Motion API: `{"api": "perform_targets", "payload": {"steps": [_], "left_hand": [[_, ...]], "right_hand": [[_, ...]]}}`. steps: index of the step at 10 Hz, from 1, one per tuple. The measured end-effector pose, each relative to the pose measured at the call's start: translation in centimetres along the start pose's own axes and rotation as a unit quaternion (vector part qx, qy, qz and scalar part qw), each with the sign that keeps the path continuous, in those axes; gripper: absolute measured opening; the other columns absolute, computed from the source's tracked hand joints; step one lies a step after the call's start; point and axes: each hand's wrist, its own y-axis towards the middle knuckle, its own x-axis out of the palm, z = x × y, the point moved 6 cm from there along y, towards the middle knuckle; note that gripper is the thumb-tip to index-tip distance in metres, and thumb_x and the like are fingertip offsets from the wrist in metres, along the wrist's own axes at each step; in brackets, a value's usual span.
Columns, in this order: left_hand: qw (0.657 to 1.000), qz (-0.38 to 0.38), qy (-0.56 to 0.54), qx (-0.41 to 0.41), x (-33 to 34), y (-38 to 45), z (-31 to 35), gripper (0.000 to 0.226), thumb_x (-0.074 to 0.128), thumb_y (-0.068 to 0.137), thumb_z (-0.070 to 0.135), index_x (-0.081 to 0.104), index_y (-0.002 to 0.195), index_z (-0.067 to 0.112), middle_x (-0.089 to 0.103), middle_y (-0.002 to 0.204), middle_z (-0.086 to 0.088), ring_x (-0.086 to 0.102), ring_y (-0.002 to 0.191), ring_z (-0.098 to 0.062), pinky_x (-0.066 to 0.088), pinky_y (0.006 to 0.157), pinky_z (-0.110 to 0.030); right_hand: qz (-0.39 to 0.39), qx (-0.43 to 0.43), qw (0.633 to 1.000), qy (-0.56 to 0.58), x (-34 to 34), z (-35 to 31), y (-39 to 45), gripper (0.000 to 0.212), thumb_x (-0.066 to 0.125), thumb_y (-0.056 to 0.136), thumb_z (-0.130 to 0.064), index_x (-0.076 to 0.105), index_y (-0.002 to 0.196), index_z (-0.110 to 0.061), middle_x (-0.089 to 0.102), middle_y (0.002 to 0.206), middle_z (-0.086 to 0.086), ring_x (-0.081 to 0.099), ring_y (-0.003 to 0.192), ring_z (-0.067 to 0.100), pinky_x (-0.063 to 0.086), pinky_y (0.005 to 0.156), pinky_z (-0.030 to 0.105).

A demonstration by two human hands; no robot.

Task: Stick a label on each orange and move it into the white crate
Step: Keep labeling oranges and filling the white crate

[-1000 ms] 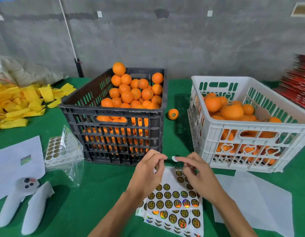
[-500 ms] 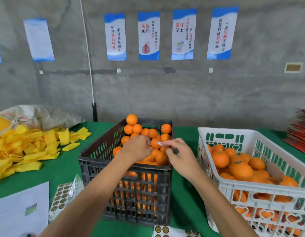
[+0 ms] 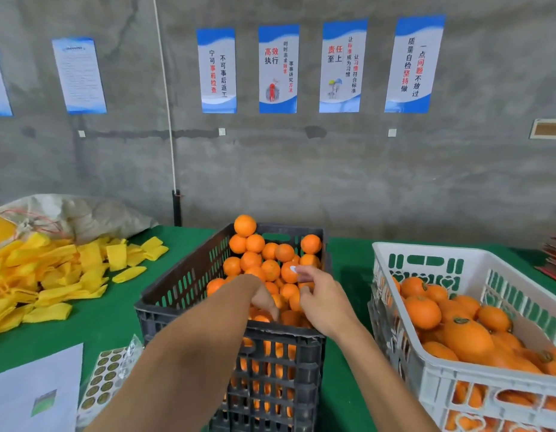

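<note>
Both hands are down in the black crate (image 3: 189,294) of oranges (image 3: 270,269). The left hand (image 3: 262,302) reaches among them, fingers curled; whether it grips 1, I cannot tell. The right hand (image 3: 321,296) pinches a small white label (image 3: 292,269). The white crate (image 3: 426,378) sits at 3 o'clock.

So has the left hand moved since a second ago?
Yes. The left hand went from the sticker sheet forward into the black crate, reaching down among the oranges.
</note>
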Motion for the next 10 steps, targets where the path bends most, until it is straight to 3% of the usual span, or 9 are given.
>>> {"api": "perform_targets", "payload": {"steps": [1, 2, 3, 4, 5, 6, 8, 9, 10], "left_hand": [[0.999, -0.016, -0.036, -0.003, 0.0, 0.8, -0.3, 0.077, 0.078, 0.09, 0.036, 0.04, 0.156, 0.028, 0.024, 0.164, -0.002, 0.037, 0.147, -0.041, 0.039, 0.116, -0.056], [0.999, -0.01, -0.013, 0.041, -0.2, 0.8, 0.9, 0.07, 0.079, 0.091, 0.021, 0.046, 0.152, 0.021, 0.031, 0.162, -0.007, 0.04, 0.14, -0.036, 0.043, 0.114, -0.051], [0.997, 0.017, -0.029, 0.072, -1.2, -0.1, 1.6, 0.052, 0.079, 0.09, 0.019, 0.058, 0.136, 0.027, 0.044, 0.148, -0.009, 0.058, 0.12, -0.034, 0.056, 0.101, -0.048], [0.947, 0.122, -0.226, 0.193, -3.8, -1.5, 3.5, 0.027, 0.073, 0.092, 0.027, 0.066, 0.118, 0.029, 0.061, 0.119, -0.013, 0.066, 0.086, -0.024, 0.065, 0.08, -0.043], [0.816, 0.073, -0.504, 0.273, -4.9, -3.5, 5.1, 0.034, 0.068, 0.078, 0.033, 0.075, 0.11, 0.022, 0.067, 0.105, -0.009, 0.066, 0.089, -0.022, 0.061, 0.071, -0.035], [0.775, -0.02, -0.554, 0.303, -4.4, -4.7, 6.7, 0.054, 0.06, 0.075, 0.034, 0.071, 0.124, 0.016, 0.071, 0.108, -0.013, 0.065, 0.097, -0.03, 0.058, 0.08, -0.038], [0.764, -0.062, -0.541, 0.347, -3.6, -4.8, 8.0, 0.051, 0.049, 0.095, 0.031, 0.06, 0.137, 0.004, 0.062, 0.117, -0.024, 0.06, 0.097, -0.037, 0.053, 0.083, -0.04], [0.753, -0.073, -0.535, 0.376, -3.6, -5.2, 8.5, 0.056, 0.071, 0.087, 0.038, 0.062, 0.133, 0.007, 0.065, 0.112, -0.02, 0.063, 0.093, -0.031, 0.055, 0.081, -0.036], [0.76, -0.053, -0.515, 0.394, -3.5, -5.4, 8.6, 0.047, 0.083, 0.085, 0.024, 0.066, 0.127, 0.012, 0.071, 0.114, -0.018, 0.069, 0.092, -0.024, 0.057, 0.079, -0.032]], "right_hand": [[0.077, 0.013, 0.997, -0.011, -0.5, 0.9, -0.1, 0.046, 0.048, 0.1, -0.009, 0.058, 0.141, -0.03, 0.065, 0.134, -0.005, 0.056, 0.129, 0.02, 0.045, 0.112, 0.041], [0.074, 0.013, 0.997, 0.01, -0.6, 1.1, 0.1, 0.047, 0.05, 0.099, -0.01, 0.059, 0.14, -0.032, 0.064, 0.131, -0.011, 0.058, 0.121, 0.012, 0.047, 0.106, 0.033], [0.071, 0.009, 0.996, 0.047, -0.4, 1.4, 0.4, 0.042, 0.061, 0.094, -0.014, 0.064, 0.131, -0.033, 0.059, 0.119, -0.013, 0.063, 0.095, 0.006, 0.055, 0.088, 0.032], [0.081, 0.01, 0.987, 0.137, -0.3, 1.8, 0.8, 0.03, 0.074, 0.089, -0.016, 0.069, 0.115, -0.03, 0.046, 0.144, -0.013, 0.06, 0.114, 0.005, 0.052, 0.097, 0.029], [0.134, 0.036, 0.952, 0.271, -0.7, 2.3, 1.1, 0.018, 0.076, 0.092, -0.025, 0.075, 0.11, -0.027, 0.051, 0.144, -0.013, 0.053, 0.128, 0.006, 0.042, 0.1, 0.021], [0.149, 0.105, 0.9, 0.395, -1.5, 2.4, 0.9, 0.016, 0.066, 0.097, -0.037, 0.079, 0.103, -0.03, 0.074, 0.114, -0.016, 0.068, 0.111, 0.006, 0.048, 0.091, 0.018], [0.161, 0.15, 0.876, 0.429, -2.1, 3.3, 1.3, 0.034, 0.053, 0.104, -0.036, 0.079, 0.105, -0.014, 0.077, 0.109, 0.004, 0.065, 0.116, 0.02, 0.04, 0.108, 0.042], [0.162, 0.163, 0.86, 0.456, -2.0, 3.4, 1.6, 0.037, 0.05, 0.105, -0.035, 0.078, 0.107, -0.01, 0.077, 0.111, 0.006, 0.064, 0.118, 0.021, 0.037, 0.113, 0.045], [0.161, 0.168, 0.853, 0.467, -2.0, 3.6, 2.0, 0.037, 0.047, 0.107, -0.034, 0.077, 0.104, -0.012, 0.076, 0.11, 0.004, 0.065, 0.116, 0.018, 0.035, 0.115, 0.045]]}}
